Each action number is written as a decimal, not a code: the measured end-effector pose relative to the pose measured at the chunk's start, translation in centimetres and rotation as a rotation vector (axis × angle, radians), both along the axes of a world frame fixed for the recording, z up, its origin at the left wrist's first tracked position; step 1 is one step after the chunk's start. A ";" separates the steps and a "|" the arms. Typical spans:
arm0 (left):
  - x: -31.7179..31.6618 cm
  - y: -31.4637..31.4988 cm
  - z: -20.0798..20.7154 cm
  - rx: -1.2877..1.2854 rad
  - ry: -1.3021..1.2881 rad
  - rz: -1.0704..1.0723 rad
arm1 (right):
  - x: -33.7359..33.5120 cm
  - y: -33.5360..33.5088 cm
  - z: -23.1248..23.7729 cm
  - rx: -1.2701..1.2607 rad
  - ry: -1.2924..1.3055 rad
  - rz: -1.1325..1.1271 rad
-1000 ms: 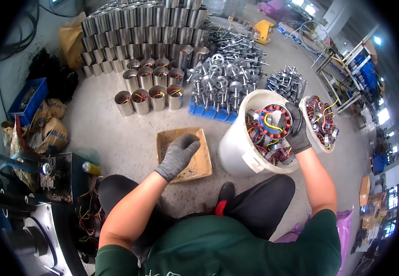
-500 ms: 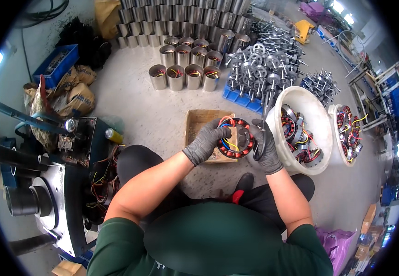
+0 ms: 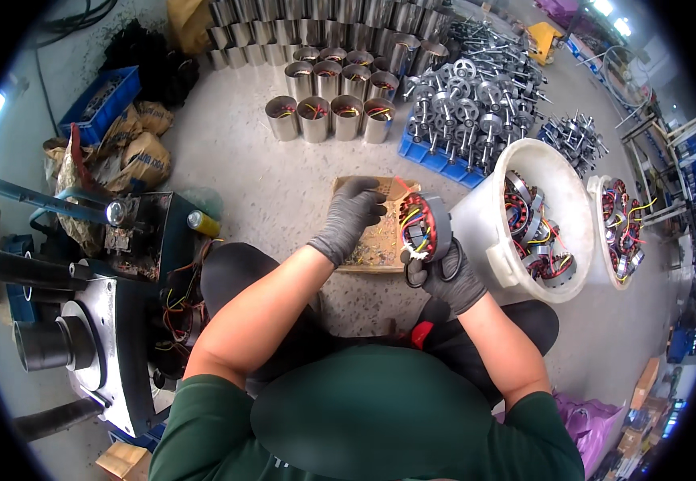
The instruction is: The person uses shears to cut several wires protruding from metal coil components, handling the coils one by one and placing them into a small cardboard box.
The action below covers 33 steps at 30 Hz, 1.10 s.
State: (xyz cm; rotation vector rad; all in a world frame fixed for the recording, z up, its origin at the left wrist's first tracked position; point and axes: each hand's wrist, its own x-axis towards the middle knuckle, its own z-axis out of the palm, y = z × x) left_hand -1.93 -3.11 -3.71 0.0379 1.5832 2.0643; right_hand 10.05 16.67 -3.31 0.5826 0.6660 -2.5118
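Note:
My right hand (image 3: 459, 280), in a grey glove, grips a motor stator (image 3: 436, 218) from below. The stator is a steel ring with red-brown windings and loose yellow, blue and red leads, tilted toward the left. Black loop handles, apparently of scissors (image 3: 414, 280), show at the same hand; their blades are hidden. To the left of the stator, my left hand (image 3: 353, 218) is raised in a grey glove, apart from it, its bent fingers separated and nothing visible in them. Below both hands lies an open cardboard box (image 3: 376, 255) with small scraps in it.
To the right stand a white tub (image 3: 476, 224) of stators and a second white container (image 3: 598, 240) of them. Rotors with shafts fill a blue crate (image 3: 436, 158). Steel cylinders (image 3: 314, 124) stand in rows ahead. At left is a machine (image 3: 111, 353) with a round black fitting.
My left hand has let go of the stator and moved left. The stator has turned in my right hand from facing me to a side tilt. The view has shifted slightly.

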 end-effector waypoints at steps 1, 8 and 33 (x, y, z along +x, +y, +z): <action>-0.1 -0.1 -0.7 -0.068 0.085 0.005 | -0.2 -0.3 0.6 -0.143 -0.062 0.006; 1.8 2.7 0.5 -0.699 0.674 -0.244 | 0.1 -1.3 -0.8 0.177 -0.074 -0.021; 2.7 3.7 -4.2 -0.365 0.545 -0.093 | -0.7 -3.7 0.3 0.293 -0.133 -0.291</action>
